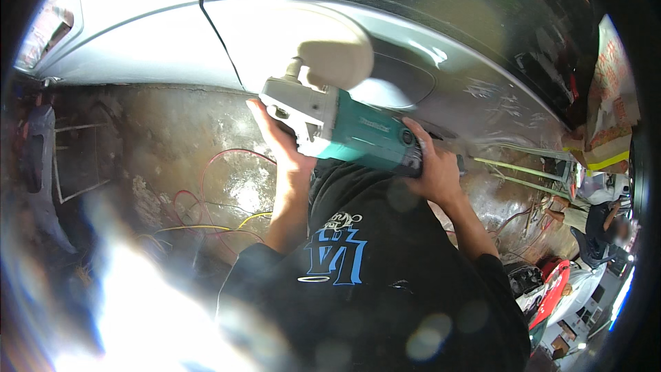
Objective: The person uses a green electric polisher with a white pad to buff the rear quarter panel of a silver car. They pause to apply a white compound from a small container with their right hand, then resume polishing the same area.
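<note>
left hand [286,143] grips the silvery metal head [297,110] of the teal plastic polisher [365,131], right hand [439,171] wraps its dark rear [412,154], pale round pad [337,58] right by the glossy curved car panel [475,96].

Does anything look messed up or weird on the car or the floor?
Yes. Pale streaks break up the smooth look of the car panel, right of the green power tool; I can't tell if they're scratches or reflections. On the floor, left of the tool, a red hose and yellow cord sprawl untidily.
</note>
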Action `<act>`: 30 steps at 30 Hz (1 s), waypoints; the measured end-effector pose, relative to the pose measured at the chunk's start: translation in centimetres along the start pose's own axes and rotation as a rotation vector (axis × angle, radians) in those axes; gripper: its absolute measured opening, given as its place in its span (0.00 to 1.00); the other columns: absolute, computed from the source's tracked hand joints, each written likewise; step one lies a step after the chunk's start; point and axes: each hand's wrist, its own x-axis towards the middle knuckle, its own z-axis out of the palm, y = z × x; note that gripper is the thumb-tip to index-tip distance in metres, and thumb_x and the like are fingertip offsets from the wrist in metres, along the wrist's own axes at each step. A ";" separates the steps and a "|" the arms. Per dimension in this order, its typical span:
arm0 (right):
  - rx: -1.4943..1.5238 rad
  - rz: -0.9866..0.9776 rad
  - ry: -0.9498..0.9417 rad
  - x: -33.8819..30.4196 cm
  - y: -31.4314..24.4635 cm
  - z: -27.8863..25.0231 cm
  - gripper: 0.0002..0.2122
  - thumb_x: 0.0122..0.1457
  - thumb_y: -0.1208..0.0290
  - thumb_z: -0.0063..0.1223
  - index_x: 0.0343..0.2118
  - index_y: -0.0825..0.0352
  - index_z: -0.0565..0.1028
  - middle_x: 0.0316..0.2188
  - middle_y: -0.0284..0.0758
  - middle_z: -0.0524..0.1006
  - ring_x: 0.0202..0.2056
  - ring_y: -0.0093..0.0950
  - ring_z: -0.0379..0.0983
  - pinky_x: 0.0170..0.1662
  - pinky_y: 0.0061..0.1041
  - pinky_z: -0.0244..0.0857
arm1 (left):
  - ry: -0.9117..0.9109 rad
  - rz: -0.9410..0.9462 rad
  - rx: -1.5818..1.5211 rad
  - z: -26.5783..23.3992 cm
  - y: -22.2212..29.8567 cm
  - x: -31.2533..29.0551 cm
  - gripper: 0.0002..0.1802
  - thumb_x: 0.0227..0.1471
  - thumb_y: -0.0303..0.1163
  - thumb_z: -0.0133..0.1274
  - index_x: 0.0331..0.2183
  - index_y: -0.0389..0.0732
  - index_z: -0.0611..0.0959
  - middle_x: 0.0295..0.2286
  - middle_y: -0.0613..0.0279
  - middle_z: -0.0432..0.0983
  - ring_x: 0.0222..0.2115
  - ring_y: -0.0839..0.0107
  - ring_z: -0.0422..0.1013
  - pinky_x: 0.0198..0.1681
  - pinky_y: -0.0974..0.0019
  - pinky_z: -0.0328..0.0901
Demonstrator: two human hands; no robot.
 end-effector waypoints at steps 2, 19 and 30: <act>0.049 -0.003 0.101 -1.8 4.2 1.2 0.46 0.36 0.70 0.67 0.63 0.52 0.56 0.43 0.43 0.78 0.37 0.47 0.76 0.40 0.43 0.71 | 0.047 -0.028 0.062 1.3 -2.9 -2.0 0.34 0.59 0.62 0.40 0.52 0.44 0.71 0.47 0.62 0.69 0.45 0.67 0.67 0.48 0.59 0.64; 0.298 0.044 0.195 -5.7 13.2 4.5 0.42 0.38 0.71 0.65 0.60 0.57 0.60 0.52 0.44 0.72 0.47 0.47 0.73 0.49 0.40 0.69 | -0.104 -0.160 0.317 4.4 -8.4 -7.2 0.33 0.61 0.60 0.40 0.55 0.43 0.68 0.49 0.61 0.66 0.50 0.66 0.63 0.54 0.58 0.60; 0.251 -0.129 0.093 3.7 2.5 7.0 0.44 0.41 0.67 0.64 0.64 0.43 0.54 0.40 0.42 0.79 0.37 0.46 0.77 0.40 0.42 0.73 | -0.040 0.205 0.241 -1.8 1.7 1.1 0.34 0.58 0.64 0.38 0.50 0.45 0.72 0.44 0.64 0.70 0.44 0.65 0.69 0.46 0.57 0.67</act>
